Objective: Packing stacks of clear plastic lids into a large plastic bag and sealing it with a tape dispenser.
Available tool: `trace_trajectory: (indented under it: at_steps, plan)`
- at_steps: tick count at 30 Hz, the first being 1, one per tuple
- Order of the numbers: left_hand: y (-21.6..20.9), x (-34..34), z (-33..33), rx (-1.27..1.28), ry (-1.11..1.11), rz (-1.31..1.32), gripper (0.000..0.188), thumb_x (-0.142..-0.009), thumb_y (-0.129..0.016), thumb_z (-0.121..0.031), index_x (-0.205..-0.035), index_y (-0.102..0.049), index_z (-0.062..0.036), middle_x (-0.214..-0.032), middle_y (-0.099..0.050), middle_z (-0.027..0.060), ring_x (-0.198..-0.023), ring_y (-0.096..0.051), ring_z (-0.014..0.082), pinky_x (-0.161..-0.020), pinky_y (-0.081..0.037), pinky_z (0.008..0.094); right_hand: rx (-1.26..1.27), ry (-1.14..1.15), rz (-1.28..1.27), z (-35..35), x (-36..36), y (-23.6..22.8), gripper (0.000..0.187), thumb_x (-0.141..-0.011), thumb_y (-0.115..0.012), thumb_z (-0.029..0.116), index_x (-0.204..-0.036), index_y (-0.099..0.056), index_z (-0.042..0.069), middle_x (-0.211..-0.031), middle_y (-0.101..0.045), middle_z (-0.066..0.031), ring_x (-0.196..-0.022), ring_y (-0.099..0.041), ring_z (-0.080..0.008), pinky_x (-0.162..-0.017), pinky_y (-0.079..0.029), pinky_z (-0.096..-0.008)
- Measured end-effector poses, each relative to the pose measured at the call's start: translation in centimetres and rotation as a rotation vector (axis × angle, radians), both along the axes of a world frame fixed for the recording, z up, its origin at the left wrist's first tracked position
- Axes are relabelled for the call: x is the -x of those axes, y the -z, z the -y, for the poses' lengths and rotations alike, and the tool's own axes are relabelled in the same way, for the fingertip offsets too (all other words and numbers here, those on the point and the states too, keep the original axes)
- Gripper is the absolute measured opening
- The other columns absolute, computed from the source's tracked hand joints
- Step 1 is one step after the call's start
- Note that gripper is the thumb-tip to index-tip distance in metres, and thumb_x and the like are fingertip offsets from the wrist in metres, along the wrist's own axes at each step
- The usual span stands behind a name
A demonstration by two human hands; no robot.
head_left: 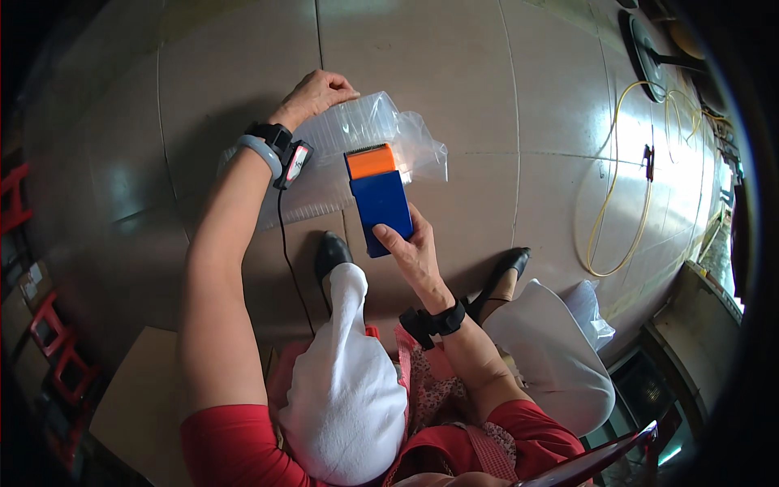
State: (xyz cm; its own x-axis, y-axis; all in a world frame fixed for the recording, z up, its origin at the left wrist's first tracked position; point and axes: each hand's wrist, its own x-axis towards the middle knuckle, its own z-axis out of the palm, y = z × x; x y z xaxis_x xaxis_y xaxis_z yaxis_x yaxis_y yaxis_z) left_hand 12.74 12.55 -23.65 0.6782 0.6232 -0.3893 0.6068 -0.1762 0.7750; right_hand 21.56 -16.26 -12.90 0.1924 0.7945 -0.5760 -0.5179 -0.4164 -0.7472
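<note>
My right hand (414,253) grips a blue rectangular tool with an orange top and a dark toothed edge (378,195), holding it upright over the floor. My left hand (316,93) is closed on the far end of a clear plastic sleeve of stacked transparent cups (357,134), which lies across behind the tool. The tool's orange end sits against the plastic sleeve. Both wrists wear black straps, and the left strap carries a small device with a cable.
Brown tiled floor (454,73) lies below. My legs in white trousers and black shoes (333,252) are under my hands. A yellow cable (608,195) loops at the right. Red stools (49,333) stand at the left, and a fan base (645,49) sits top right.
</note>
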Motion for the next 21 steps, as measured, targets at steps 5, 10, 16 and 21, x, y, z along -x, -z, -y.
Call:
trace_trajectory:
  at_steps: [5,10,16,21]
  plan:
    - [-2.9,1.5,1.2,-0.409,-0.195,-0.09,0.064,-0.076,-0.075,-0.023,-0.133,-0.048,-0.0084,-0.124,-0.059,0.0095,-0.111,-0.058,0.0247,-0.094,-0.047,0.0365,0.024,-0.015,0.029,0.8,-0.2,0.8,0.048,-0.086,-0.073,0.032,-0.116,-0.056,-0.001,-0.098,-0.063,-0.0036,-0.086,-0.059,-0.0086,-0.077,-0.05,-0.0249]
    - [-8.6,4.7,11.1,-0.48,0.472,-0.009,0.101,-0.065,-0.079,-0.026,-0.147,-0.025,-0.0093,-0.154,-0.023,0.0102,-0.144,-0.018,0.0292,-0.116,-0.019,0.0491,0.041,0.002,0.005,1.2,-1.3,1.4,0.05,-0.085,-0.073,0.033,-0.117,-0.055,-0.002,-0.098,-0.063,-0.0038,-0.086,-0.059,-0.0087,-0.077,-0.051,-0.0251]
    - [-4.7,5.3,14.4,-0.692,0.293,-0.019,0.105,-0.064,-0.077,-0.055,-0.147,-0.028,-0.0124,-0.155,-0.021,0.0087,-0.145,-0.017,0.0292,-0.116,-0.015,0.0536,0.017,-0.012,0.025,0.7,-0.6,1.7,0.055,-0.085,-0.073,0.035,-0.12,-0.054,-0.003,-0.097,-0.062,-0.0039,-0.085,-0.06,-0.0088,-0.074,-0.053,-0.0253]
    - [-3.3,4.8,14.8,-0.735,0.268,-0.015,0.097,-0.071,-0.073,-0.052,-0.149,-0.025,-0.0199,-0.157,-0.019,0.0081,-0.145,-0.017,0.0308,-0.114,-0.013,0.0576,0.049,-0.006,0.132,2.2,-0.2,2.2,0.047,-0.085,-0.073,0.031,-0.115,-0.057,-0.002,-0.093,-0.062,-0.003,-0.082,-0.058,-0.0082,-0.072,-0.051,-0.0251]
